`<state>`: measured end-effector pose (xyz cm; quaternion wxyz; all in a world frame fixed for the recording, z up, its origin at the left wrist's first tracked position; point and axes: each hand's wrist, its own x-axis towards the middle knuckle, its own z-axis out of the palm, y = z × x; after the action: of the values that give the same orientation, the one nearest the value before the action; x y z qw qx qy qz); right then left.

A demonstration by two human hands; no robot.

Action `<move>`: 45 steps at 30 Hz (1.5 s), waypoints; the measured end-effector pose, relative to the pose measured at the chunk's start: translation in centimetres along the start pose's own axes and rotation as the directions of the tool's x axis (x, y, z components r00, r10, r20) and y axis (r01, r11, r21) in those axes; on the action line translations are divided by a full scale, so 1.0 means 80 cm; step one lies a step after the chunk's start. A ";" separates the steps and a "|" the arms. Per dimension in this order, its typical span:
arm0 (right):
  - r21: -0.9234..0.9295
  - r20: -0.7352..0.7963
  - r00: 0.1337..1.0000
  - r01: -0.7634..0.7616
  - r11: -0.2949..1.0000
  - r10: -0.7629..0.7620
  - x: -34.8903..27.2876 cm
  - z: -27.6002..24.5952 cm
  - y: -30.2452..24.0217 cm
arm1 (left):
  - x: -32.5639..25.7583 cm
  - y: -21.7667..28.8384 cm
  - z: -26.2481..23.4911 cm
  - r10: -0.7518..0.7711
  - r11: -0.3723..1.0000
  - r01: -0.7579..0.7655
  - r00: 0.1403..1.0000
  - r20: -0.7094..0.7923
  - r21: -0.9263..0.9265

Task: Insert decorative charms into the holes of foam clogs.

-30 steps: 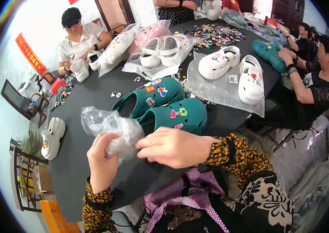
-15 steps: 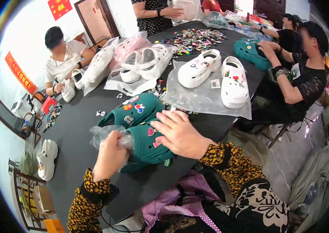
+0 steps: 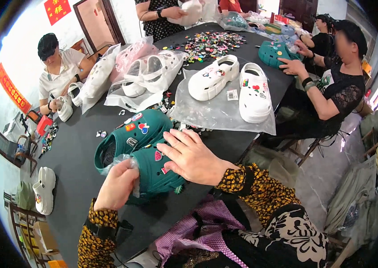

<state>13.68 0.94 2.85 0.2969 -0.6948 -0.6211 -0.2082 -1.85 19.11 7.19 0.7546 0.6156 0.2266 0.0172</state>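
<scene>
We see the near green clog (image 3: 153,176) left of centre in the frame, heel toward the left, with the far green clog (image 3: 122,137) just beyond it. The crumpled clear plastic (image 3: 116,163) is at the near clog's opening. (A second ago it was bunched between both hands in front of the pair; now only scraps show round the fingers.) We see the left hand (image 3: 117,184) closed on that plastic. The right hand (image 3: 193,156), at the plastic a second ago, now lies flat over the clog's upper, fingers loosely spread. Around them spreads the dark desk (image 3: 81,156). Above right of centre, two white clogs (image 3: 213,78) rest on a plastic bag (image 3: 198,111); further up, we find a heap of colourful charms (image 3: 215,46).
</scene>
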 end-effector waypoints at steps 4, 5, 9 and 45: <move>-0.064 0.028 0.999 0.018 0.998 -0.016 -0.002 -0.008 0.001 | -0.040 0.019 0.013 0.271 0.649 -0.264 0.957 0.107 0.714; -0.083 0.034 0.999 0.028 0.996 -0.026 -0.001 -0.011 0.001 | -0.055 0.022 0.015 0.351 0.645 -0.273 0.936 0.041 0.714; -0.020 0.131 0.984 0.123 0.992 -0.119 0.018 -0.036 0.000 | -0.101 0.026 -0.001 0.599 0.505 -0.351 0.800 -0.028 0.789; -0.144 0.705 0.677 0.428 0.892 -0.210 0.168 0.024 -0.055 | -0.101 -0.096 -0.183 0.424 0.887 -0.451 0.713 -0.558 0.097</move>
<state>11.09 12.40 10.96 -0.0974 -0.6378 -0.7595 -0.0832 -16.33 28.26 0.58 0.6414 0.6005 0.2869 0.3817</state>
